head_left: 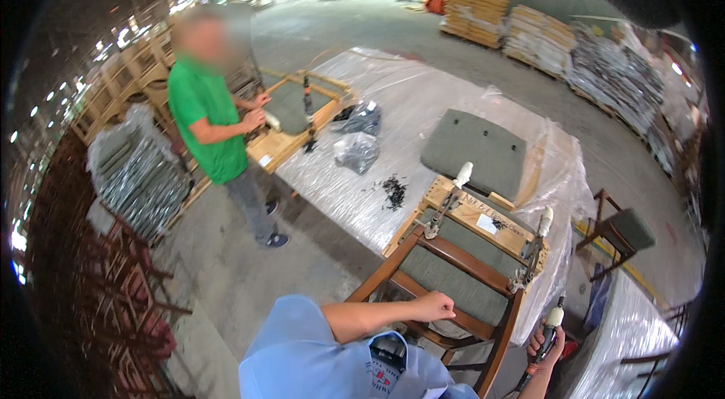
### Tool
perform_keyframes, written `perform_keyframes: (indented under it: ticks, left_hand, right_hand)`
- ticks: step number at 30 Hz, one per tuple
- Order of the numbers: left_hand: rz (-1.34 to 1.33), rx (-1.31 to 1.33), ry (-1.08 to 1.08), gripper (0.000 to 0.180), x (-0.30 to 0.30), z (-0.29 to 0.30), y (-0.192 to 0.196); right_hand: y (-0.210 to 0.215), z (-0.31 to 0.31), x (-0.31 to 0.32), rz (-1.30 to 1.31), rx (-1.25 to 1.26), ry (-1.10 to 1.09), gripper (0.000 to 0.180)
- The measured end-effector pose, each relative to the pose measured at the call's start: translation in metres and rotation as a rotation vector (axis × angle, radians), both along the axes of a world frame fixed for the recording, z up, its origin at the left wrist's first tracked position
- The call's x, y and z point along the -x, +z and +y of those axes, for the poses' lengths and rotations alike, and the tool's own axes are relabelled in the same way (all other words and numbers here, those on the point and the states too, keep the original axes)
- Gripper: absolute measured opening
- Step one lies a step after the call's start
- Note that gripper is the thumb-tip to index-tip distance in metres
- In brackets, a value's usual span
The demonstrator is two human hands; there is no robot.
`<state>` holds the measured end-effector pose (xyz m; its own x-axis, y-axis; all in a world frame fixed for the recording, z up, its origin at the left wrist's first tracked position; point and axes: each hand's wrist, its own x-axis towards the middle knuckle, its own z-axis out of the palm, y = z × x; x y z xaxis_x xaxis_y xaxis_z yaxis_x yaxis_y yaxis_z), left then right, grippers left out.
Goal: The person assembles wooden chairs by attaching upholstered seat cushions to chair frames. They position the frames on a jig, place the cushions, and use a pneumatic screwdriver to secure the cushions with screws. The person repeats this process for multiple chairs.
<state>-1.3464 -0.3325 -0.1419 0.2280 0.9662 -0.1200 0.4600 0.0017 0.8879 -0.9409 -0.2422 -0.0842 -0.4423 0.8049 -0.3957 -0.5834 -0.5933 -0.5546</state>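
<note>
My right hand [546,348], off the right side of a chair, is wrapped round a black and cream power screwdriver [555,317] with its bit pointing up and away. My left hand [434,307] is closed over the chair frame; whatever its fingers may hold is hidden. Below it lies the dark brown wooden chair frame [405,263] with grey-green upholstery [453,278], set against a light wooden jig [483,221]. Two toggle clamps with white handles, a left clamp [449,202] and a right clamp [541,236], stand on the jig.
A plastic-wrapped table [340,195] carries a grey padded panel [474,153], loose black screws [393,192] and plastic bags [356,151]. A person in green [204,115] works at another jig [276,150]. A chair [615,233] stands right; stacked chairs [128,278] line the left.
</note>
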Motion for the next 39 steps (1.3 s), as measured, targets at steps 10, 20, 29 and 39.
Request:
perform_keyframes:
  ticks: [10, 20, 29, 39]
  left_hand:
    - [-0.018, 0.024, -0.175, 0.030, -0.017, 0.002, 0.033]
    - [0.173, -0.012, -0.155, 0.029, 0.010, 0.019, 0.003]
    - [0.196, 0.119, -0.128, 0.023, 0.014, 0.010, -0.001]
    - [0.156, 0.020, -0.086, 0.023, 0.010, 0.021, -0.039]
  right_hand:
    - [0.091, -0.158, 0.177, -0.116, 0.273, 0.255, 0.051]
    - [0.037, -0.152, 0.188, -0.435, -0.091, 0.172, 0.029]
    - [0.033, -0.163, 0.201, -0.696, -0.232, 0.338, 0.033]
    - [0.049, -0.162, 0.200, -0.862, -0.311, 0.467, 0.035]
